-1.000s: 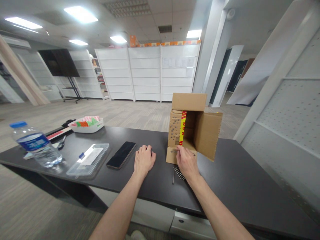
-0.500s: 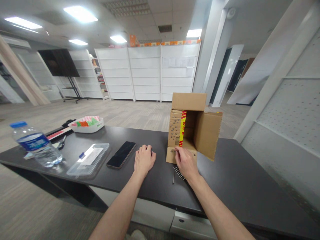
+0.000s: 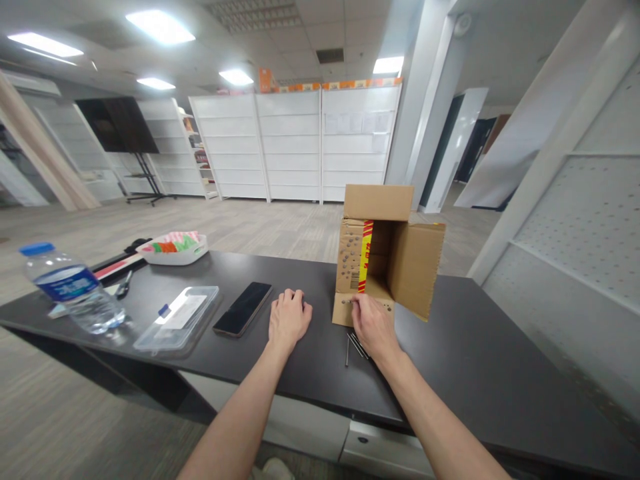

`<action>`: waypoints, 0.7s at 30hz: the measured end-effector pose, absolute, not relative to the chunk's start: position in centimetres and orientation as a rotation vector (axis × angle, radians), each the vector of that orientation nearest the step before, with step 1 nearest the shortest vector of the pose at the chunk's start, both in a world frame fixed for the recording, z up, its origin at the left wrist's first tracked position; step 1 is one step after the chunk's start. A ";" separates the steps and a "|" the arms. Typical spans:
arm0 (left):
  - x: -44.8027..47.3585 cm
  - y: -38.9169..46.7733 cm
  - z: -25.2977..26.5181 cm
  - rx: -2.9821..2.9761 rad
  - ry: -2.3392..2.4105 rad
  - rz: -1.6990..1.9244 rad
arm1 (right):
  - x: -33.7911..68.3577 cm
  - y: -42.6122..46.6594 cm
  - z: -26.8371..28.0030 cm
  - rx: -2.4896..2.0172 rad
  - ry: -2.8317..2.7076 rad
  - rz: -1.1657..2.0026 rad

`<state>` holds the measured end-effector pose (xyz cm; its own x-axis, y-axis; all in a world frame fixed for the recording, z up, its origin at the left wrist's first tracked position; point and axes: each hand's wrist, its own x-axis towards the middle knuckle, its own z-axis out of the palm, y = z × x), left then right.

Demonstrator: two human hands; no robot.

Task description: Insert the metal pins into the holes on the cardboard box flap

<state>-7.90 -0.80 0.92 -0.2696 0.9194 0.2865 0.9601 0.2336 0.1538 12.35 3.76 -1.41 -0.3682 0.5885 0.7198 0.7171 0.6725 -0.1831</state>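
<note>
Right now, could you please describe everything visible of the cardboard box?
The brown cardboard box stands on the dark table, its opening facing the viewer. Top, right and bottom flaps are open. Its left panel bears red and yellow tape, a barcode and dark spots. The right hand covers part of the bottom flap; contact is unclear.

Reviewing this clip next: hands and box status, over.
Left hand on desk. Right hand at lower flap of cardboard box, grip unclear. Metal rods beside right hand.

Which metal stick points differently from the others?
The leftmost metal stick: it runs almost straight up the picture, while the other metal sticks slant side by side near the right hand.
</note>
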 end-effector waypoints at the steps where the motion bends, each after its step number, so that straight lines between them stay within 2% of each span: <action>1: -7.9 -0.8 0.9 -1.809 -2.361 -0.455 | 12.4 3.7 -1.4 -0.996 -2.090 -0.193; 21: -7.9 -0.7 1.0 -1.801 -2.376 -0.429 | 13.0 3.2 -1.2 -1.000 -2.064 -0.109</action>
<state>-7.87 -0.72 0.99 -0.2798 0.9210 0.2712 0.9576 0.2477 0.1469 12.96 3.17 -1.21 -0.3474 0.6157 0.7073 0.6870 0.6805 -0.2549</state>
